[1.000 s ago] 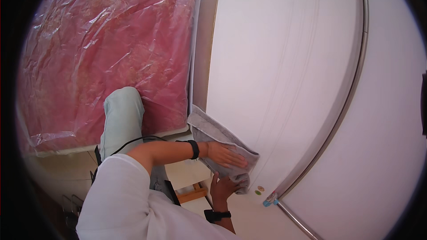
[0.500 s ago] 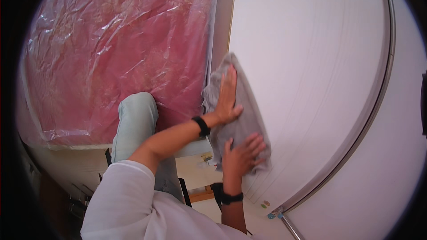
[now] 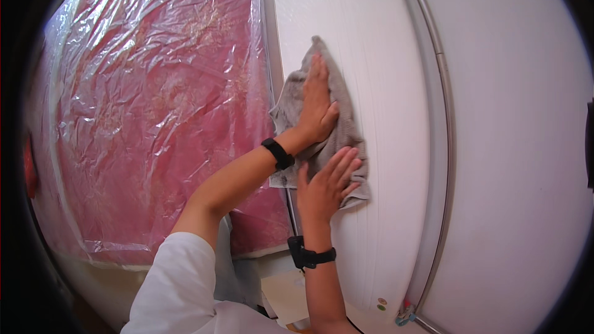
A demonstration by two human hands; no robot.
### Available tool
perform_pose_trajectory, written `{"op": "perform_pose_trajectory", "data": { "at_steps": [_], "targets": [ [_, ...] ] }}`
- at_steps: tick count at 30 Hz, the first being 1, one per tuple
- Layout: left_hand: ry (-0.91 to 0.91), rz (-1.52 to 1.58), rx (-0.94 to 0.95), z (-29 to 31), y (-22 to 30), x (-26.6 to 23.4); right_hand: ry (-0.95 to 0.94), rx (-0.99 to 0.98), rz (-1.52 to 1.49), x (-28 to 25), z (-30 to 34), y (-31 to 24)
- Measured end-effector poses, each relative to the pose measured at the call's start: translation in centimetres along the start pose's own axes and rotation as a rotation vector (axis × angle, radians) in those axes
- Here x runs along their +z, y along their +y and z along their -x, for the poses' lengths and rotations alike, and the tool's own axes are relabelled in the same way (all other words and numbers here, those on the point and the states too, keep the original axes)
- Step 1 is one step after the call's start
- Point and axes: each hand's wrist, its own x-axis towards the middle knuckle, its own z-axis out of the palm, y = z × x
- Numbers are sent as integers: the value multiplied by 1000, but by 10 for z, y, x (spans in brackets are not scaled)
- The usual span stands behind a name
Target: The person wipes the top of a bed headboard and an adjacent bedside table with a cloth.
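Note:
A grey cloth [image 3: 348, 117] lies spread on a glossy white panel [image 3: 387, 148], its left part reaching over the panel's edge. My left hand [image 3: 317, 108] presses flat on the cloth's upper part, fingers stretched out and thumb apart. Lower down, my right hand [image 3: 327, 187] rests on the cloth's bottom edge with its fingers spread. Both hands are open, palms down, and neither grips the cloth. A black band is on each wrist.
Left of the panel is a pink mattress [image 3: 154, 99] in clear, wrinkled plastic. A metal rail [image 3: 448, 105] runs along the panel's right side, before a plain white wall [image 3: 507, 117]. A blue fitting [image 3: 405, 314] sits at the rail's lower end.
Both hands and the cloth appear farther up the panel. The whole view has shifted, so more of the mattress shows and the rail stands farther left. My knee is now mostly hidden.

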Motion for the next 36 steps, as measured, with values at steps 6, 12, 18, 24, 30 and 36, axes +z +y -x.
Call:
{"op": "perform_pose_trajectory", "data": {
  "at_steps": [6, 12, 18, 24, 30, 36],
  "targets": [
    [-303, -175, 377, -102, 135, 18, 340, 17, 214, -56, -22, 31],
    [-588, -19, 552, 13, 197, 37, -80, 302, 246, -41, 91, 105],
    [-613, -11, 741, 180, 182, 39, -117, 210, 347, 10, 249, 204],
    [-788, -252, 683, 187, 228, 31, 99, 335, 215, -26, 278, 221],
    [-968, -298, 913, 201, 314, 71, 508, 392, 102, -12, 292, 249],
    [-846, -206, 868, 220, 310, 78, 517, 544, -262, -50, 321, 260]
  ]
}}
